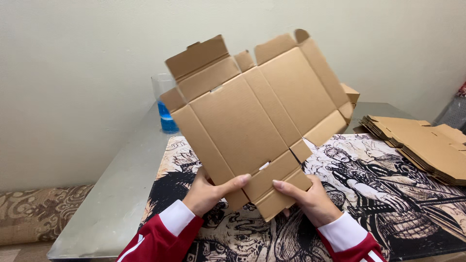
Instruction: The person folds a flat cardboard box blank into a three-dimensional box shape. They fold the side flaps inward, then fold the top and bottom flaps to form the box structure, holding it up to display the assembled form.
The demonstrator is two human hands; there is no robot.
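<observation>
Left fingers: I am pinching the lower edge of the flat cardboard blank, thumb lying across its near face, the other fingers hidden behind the board.
Right fingers: I am gripping the bottom flap just beside the left thumb, thumb on the front, the rest tucked behind; both sets are closed on the board, none spread wide.
Left hand: it is sitting below the blank, its red sleeve with white cuff running down out of view.
Right hand: it is sitting just under the lower corner flap, well apart from anything else on the bench.
Cardboard blank: I am holding it up off the bench, tilted, rising away from my fingers towards the wall, with its flaps and tabs at the far top edge.
Grip advice: I judge the hold is working best with both thumbs staying close to a crease line, so the panel bends on the score and not across the corrugation.
Risk: with all the grip at the near edge, the far flaps are hanging free and may flop; a firmer pinch would be steadying them.
Beneath the fingers: a printed black-and-white mat is covering the bench.
Right of the fingers: a stack of flat blanks is lying on the mat.
Beyond the fingers: a glass with blue liquid is standing behind the raised board, partly hidden.
</observation>
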